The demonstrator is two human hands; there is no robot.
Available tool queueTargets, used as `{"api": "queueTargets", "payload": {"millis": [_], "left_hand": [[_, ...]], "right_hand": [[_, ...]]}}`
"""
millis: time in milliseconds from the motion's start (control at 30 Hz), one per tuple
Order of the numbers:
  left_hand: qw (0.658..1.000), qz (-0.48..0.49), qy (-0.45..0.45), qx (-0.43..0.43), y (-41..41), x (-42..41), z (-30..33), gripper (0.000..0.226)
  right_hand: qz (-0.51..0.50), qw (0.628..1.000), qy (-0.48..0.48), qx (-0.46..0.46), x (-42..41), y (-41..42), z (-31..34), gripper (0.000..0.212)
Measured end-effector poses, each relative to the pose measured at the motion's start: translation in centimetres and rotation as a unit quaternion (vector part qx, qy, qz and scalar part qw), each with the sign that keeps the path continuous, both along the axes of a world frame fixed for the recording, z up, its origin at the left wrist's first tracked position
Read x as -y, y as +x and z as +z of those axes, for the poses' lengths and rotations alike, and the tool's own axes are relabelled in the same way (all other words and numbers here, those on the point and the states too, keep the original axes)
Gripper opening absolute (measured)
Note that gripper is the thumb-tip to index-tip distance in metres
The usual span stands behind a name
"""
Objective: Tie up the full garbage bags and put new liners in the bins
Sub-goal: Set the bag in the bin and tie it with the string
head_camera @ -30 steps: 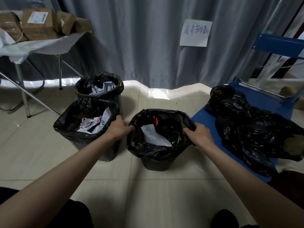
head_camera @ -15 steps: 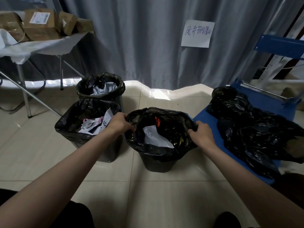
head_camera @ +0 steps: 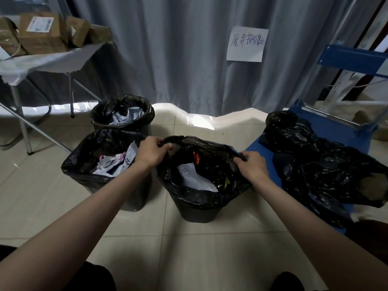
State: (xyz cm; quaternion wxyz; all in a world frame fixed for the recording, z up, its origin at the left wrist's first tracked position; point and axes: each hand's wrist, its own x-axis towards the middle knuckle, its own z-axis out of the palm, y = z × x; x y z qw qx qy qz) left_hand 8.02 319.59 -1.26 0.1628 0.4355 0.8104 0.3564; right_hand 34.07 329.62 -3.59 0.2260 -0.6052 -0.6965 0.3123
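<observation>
The full garbage bag [head_camera: 201, 177] sits in the nearest bin [head_camera: 199, 211] on the tiled floor [head_camera: 189, 259], its black rim lifted off the bin's edge at both sides. The left hand [head_camera: 152, 152] has its fingers curled round the bag's left rim and grips a bunch of the plastic there. The right hand [head_camera: 252, 166] pinches the right rim in the same way, fingers folded over the plastic. The bag's mouth is stretched between the two hands, with white paper [head_camera: 195, 179] and an orange scrap [head_camera: 197, 157] showing inside.

Just left of the left hand stands a second lined bin [head_camera: 100, 164] with crumpled paper in it, and behind that a third lined bin [head_camera: 122, 114]. To the right, a heap of loose black bags [head_camera: 319, 164] lies on a blue cart [head_camera: 336, 124]. A grey curtain [head_camera: 178, 49] with a handwritten note [head_camera: 247, 44] hangs behind, and cardboard boxes [head_camera: 44, 34] sit on a tabletop [head_camera: 42, 64] at the far left.
</observation>
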Motion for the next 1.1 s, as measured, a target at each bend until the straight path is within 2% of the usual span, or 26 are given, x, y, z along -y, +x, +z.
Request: {"api": "queueTargets", "payload": {"millis": [133, 233, 333, 400, 533, 633, 733, 800, 933, 1000, 1033, 1100], "left_hand": [[0.995, 0.046, 0.037, -0.074, -0.2, -0.3, 1.5, 0.038], [0.995, 0.047, 0.007, -0.087, -1.1, -0.7, 1.6, 0.017], [0.995, -0.025, -0.067, -0.062, -1.5, -1.5, 2.1, 0.059], [0.993, -0.052, -0.079, -0.072, -1.4, -2.4, 2.6, 0.067], [0.986, -0.041, -0.100, -0.126, -1.2, -4.9, 3.4, 0.060], [0.981, -0.062, -0.113, -0.142, -1.3, -6.3, 3.8, 0.029], [0.967, -0.095, -0.139, -0.190, -1.7, -6.4, 4.1, 0.016], [0.966, -0.094, -0.119, -0.208, -2.9, -6.1, 4.5, 0.013], [0.972, -0.075, -0.094, -0.203, -5.2, -5.5, 5.8, 0.015], [0.973, -0.083, -0.103, -0.191, -5.4, -5.4, 6.2, 0.021], [0.972, -0.088, -0.119, -0.183, -5.2, -5.3, 6.5, 0.028], [0.966, -0.100, -0.175, -0.162, -4.5, -4.6, 6.9, 0.044]], "right_hand": [[-0.053, 0.998, 0.034, -0.028, -0.6, 0.7, 0.2, 0.027], [-0.052, 0.997, 0.036, -0.039, -0.8, 1.0, 0.0, 0.022], [-0.016, 1.000, 0.010, -0.024, -0.7, 0.5, -0.2, 0.005], [-0.001, 0.999, 0.000, -0.037, -0.6, 0.0, -0.2, 0.017], [0.012, 0.999, 0.013, -0.050, -1.0, -1.0, 0.2, 0.012], [-0.001, 0.998, 0.030, -0.062, -1.4, -1.4, 0.9, 0.007], [-0.052, 0.991, 0.055, -0.109, -2.0, -1.0, 2.2, 0.012], [-0.078, 0.985, 0.064, -0.143, -2.4, -0.3, 2.8, 0.015], [-0.065, 0.979, 0.065, -0.184, -2.8, 0.4, 3.5, 0.022], [-0.037, 0.987, 0.050, -0.149, -2.6, 0.5, 4.0, 0.004], [-0.019, 0.993, 0.034, -0.113, -2.3, 0.6, 4.3, 0.013], [0.017, 0.999, -0.036, -0.037, -1.6, 0.8, 4.8, 0.042]]}}
